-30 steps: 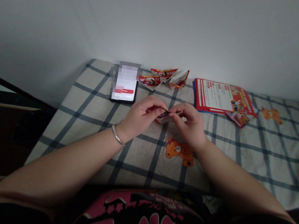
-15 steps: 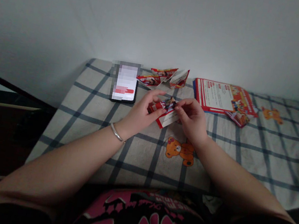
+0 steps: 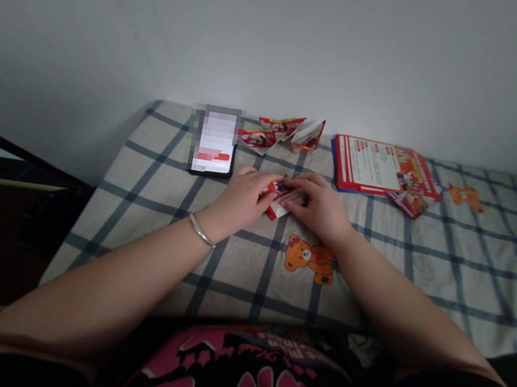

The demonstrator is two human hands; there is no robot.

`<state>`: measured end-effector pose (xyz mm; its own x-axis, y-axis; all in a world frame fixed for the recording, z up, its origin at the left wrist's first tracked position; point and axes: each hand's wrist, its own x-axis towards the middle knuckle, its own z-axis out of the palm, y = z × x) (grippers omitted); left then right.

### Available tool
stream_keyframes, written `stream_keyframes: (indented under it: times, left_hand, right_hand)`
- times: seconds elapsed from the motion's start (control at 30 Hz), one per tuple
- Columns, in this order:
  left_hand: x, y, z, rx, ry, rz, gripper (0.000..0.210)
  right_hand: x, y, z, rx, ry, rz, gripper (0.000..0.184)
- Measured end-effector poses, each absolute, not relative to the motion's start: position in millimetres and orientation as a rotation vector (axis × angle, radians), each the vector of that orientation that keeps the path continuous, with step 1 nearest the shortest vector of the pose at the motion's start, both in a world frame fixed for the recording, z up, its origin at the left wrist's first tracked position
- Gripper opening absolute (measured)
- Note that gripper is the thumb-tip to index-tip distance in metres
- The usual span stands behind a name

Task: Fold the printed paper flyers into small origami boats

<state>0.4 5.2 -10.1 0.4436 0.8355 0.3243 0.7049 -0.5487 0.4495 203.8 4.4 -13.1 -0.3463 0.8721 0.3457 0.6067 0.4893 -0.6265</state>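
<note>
Between my hands is a small red-and-white printed paper (image 3: 278, 207), folded and held low over the checked cloth. My left hand (image 3: 248, 197), with a silver bangle (image 3: 201, 230) on its wrist, grips the paper's left side. On the right side, the thumb and fingers of my right hand (image 3: 320, 208) are closed on the same paper. My fingers cover much of it. Just beyond my hands stand several folded red-and-white papers (image 3: 261, 140) of a similar print.
A phone (image 3: 216, 141) with a lit, partly blurred screen lies at the left. To the right is a stack of printed sheets (image 3: 376, 167) with a small colourful packet (image 3: 408, 205) against its front edge. The checked cloth (image 3: 243, 283) meets a pale wall (image 3: 284, 39) behind.
Both hands have come down slightly and flattened over the paper. My right hand's fingers have moved left across it, so less of the paper shows.
</note>
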Motion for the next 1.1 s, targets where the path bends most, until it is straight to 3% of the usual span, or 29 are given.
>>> stream_keyframes:
  times: [0.63,0.8,1.1]
  left_hand:
    - [-13.1,5.7,-4.3,2.680,1.316,0.618,0.024]
    - [-13.2,-4.0,2.3,2.823,1.309,0.530,0.022]
    - [-18.7,-0.1,-0.7,2.833,1.242,0.509,0.029]
  right_hand:
    - [208.2,-0.1,-5.6,-0.975,-2.496,0.234,0.025]
    - [211.7,-1.9,-1.8,-0.924,-2.586,0.132,0.031]
    - [216.2,-9.6,4.6,-0.853,-2.668,0.191,0.030]
